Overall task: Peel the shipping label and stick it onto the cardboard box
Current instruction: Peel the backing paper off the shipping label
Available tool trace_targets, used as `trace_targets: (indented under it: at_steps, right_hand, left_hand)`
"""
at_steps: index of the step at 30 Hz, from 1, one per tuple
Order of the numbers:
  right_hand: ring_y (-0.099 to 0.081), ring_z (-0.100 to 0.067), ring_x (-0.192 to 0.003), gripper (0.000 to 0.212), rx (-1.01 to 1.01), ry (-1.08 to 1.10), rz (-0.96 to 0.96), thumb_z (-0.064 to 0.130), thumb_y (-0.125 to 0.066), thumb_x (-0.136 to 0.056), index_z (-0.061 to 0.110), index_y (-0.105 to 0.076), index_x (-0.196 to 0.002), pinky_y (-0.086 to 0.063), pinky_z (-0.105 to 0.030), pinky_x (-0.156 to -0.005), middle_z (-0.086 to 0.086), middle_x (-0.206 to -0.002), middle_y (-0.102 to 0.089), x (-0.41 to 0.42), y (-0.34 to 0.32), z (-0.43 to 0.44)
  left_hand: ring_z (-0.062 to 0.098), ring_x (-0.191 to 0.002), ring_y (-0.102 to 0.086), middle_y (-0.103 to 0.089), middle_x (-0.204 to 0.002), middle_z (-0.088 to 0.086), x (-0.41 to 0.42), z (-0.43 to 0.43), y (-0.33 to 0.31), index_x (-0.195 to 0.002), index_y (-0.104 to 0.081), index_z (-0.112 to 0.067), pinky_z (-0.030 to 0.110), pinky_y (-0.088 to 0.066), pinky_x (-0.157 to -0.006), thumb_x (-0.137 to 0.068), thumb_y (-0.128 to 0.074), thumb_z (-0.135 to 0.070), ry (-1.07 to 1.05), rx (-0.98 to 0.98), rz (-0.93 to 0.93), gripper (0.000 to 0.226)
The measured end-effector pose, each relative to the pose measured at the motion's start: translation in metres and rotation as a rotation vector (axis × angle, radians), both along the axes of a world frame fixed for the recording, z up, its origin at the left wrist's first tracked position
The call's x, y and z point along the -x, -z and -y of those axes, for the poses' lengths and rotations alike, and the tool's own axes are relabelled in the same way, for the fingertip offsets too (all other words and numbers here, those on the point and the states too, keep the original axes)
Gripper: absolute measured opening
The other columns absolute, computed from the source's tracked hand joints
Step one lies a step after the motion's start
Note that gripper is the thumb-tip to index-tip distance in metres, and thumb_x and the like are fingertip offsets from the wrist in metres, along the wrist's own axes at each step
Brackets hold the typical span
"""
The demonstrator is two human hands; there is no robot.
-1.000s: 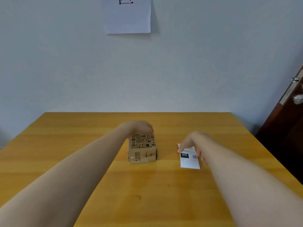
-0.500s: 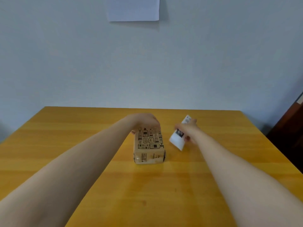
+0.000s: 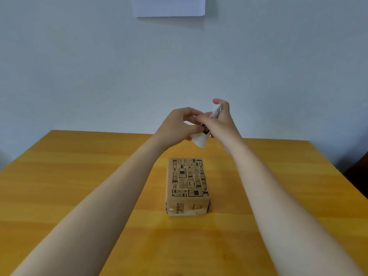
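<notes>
You have taken your left hand [image 3: 177,124] off the brown cardboard box printed with black bottle drawings [image 3: 187,186] and brought it up to meet your right hand [image 3: 220,121], which has lifted the white paper shipping label with a black printed patch [image 3: 201,139] from the yellow wooden counter [image 3: 79,176]. A second ago that label lay flat on the counter to the right of the box, under your right fingers; now it hangs in the air above the far end of the box, between both hands.

Your right grip is pinching the label, with its top edge curled up past your thumb. Your left grip is closed on the label's near edge, fingertips pressed together as if working at a corner. Whether the backing has begun to separate is too small to tell.

The box sits alone on the counter, upright, printed face up, untouched. This looks like the start of the peel; nothing is stuck on the box yet. With neither hand steadying the box, expect it to slide when you press the label down.
</notes>
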State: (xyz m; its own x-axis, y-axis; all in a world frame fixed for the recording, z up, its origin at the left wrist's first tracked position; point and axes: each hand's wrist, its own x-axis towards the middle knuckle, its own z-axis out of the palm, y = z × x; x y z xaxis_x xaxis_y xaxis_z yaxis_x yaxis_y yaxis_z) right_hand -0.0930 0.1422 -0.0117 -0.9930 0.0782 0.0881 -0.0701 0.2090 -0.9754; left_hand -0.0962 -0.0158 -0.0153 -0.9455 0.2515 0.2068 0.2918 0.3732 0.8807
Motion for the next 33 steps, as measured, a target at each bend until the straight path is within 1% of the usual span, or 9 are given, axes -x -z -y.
trace_targets:
  at_steps: [5,9,11,13,17,22,27,30,33]
  right_hand:
    - [-0.070,-0.012,-0.109,0.079,0.054,0.004,-0.115,0.033,-0.081,-0.087,0.035,-0.030,-0.148,-0.055,-0.027,-0.077,0.003,-0.140,-0.056,0.003,0.018,0.007]
    - [-0.073,-0.004,-0.099,0.071,0.138,0.076,-0.175,0.028,-0.080,-0.089,0.031,-0.037,-0.145,-0.060,-0.025,-0.076,0.007,-0.138,-0.059,0.010,0.034,0.010]
    - [-0.074,0.000,-0.092,0.065,0.162,0.096,-0.205,0.022,-0.079,-0.090,0.030,-0.039,-0.141,-0.057,-0.019,-0.070,0.008,-0.134,-0.061,0.013,0.040,0.012]
    - [-0.074,-0.003,-0.095,0.062,0.167,0.099,-0.242,0.016,-0.077,-0.090,0.030,-0.039,-0.137,-0.055,-0.015,-0.068,0.008,-0.133,-0.062,0.016,0.047,0.014]
    - [-0.069,-0.012,-0.113,0.056,0.140,0.074,-0.291,0.013,-0.074,-0.091,0.035,-0.041,-0.132,-0.056,-0.017,-0.072,0.008,-0.136,-0.062,0.019,0.063,0.011]
    - [-0.063,0.000,-0.116,0.042,-0.060,0.039,-0.338,0.013,-0.068,-0.094,0.033,-0.052,-0.127,-0.055,-0.019,-0.083,0.022,-0.132,-0.060,0.027,0.076,0.007]
    - [-0.061,-0.004,-0.126,0.029,-0.112,0.035,-0.400,0.013,-0.067,-0.098,0.031,-0.058,-0.118,-0.055,-0.016,-0.078,0.021,-0.125,-0.064,0.034,0.075,0.003]
    - [-0.065,-0.007,-0.121,0.024,-0.082,0.048,-0.421,0.012,-0.068,-0.096,0.025,-0.063,-0.116,-0.060,-0.022,-0.079,0.015,-0.121,-0.069,0.036,0.075,0.003]
    - [-0.068,-0.008,-0.112,0.023,-0.091,0.076,-0.429,0.010,-0.065,-0.093,0.026,-0.067,-0.109,-0.055,-0.015,-0.076,0.013,-0.116,-0.071,0.033,0.073,0.003]
  left_hand:
    - [-0.004,-0.077,-0.072,-0.078,-0.094,-0.010,0.009,0.000,0.015,-0.111,-0.077,-0.023,0.028,-0.064,-0.063,-0.093,-0.075,-0.019,-0.087,-0.085,-0.044,0.018]
    - [0.008,-0.088,-0.075,-0.078,-0.096,-0.007,0.014,-0.004,0.026,-0.099,-0.079,-0.021,0.029,-0.065,-0.073,-0.094,-0.077,-0.021,-0.145,-0.199,-0.055,0.005]
    - [0.003,-0.088,-0.073,-0.077,-0.094,-0.012,0.017,-0.006,0.032,-0.097,-0.079,-0.023,0.018,-0.059,-0.073,-0.094,-0.076,-0.019,-0.133,-0.223,-0.035,0.006]
    - [-0.002,-0.087,-0.071,-0.078,-0.095,-0.013,0.016,-0.008,0.036,-0.099,-0.078,-0.025,0.013,-0.053,-0.072,-0.094,-0.072,-0.014,-0.103,-0.232,-0.001,0.013]
    - [0.015,-0.096,-0.077,-0.082,-0.102,-0.005,0.017,-0.008,0.042,-0.111,-0.077,-0.023,0.042,-0.061,-0.090,-0.094,-0.060,-0.007,-0.063,-0.308,0.040,0.028]
    - [0.020,-0.107,-0.078,-0.081,-0.112,-0.004,0.027,-0.013,0.053,-0.111,-0.078,-0.026,0.059,-0.062,-0.094,-0.099,-0.067,-0.024,-0.122,-0.372,0.038,0.016]
    - [0.020,-0.101,-0.079,-0.081,-0.102,-0.004,0.034,-0.018,0.062,-0.103,-0.075,-0.025,0.058,-0.063,-0.089,-0.097,-0.074,-0.025,-0.149,-0.381,0.009,0.007]
    - [0.025,-0.099,-0.081,-0.081,-0.098,-0.001,0.034,-0.019,0.057,-0.107,-0.071,-0.020,0.057,-0.063,-0.090,-0.097,-0.076,-0.027,-0.143,-0.393,0.006,0.013]
    - [0.020,-0.095,-0.083,-0.081,-0.101,0.002,0.032,-0.018,0.055,-0.109,-0.067,-0.016,0.048,-0.067,-0.087,-0.103,-0.068,-0.030,-0.121,-0.415,0.051,0.015]
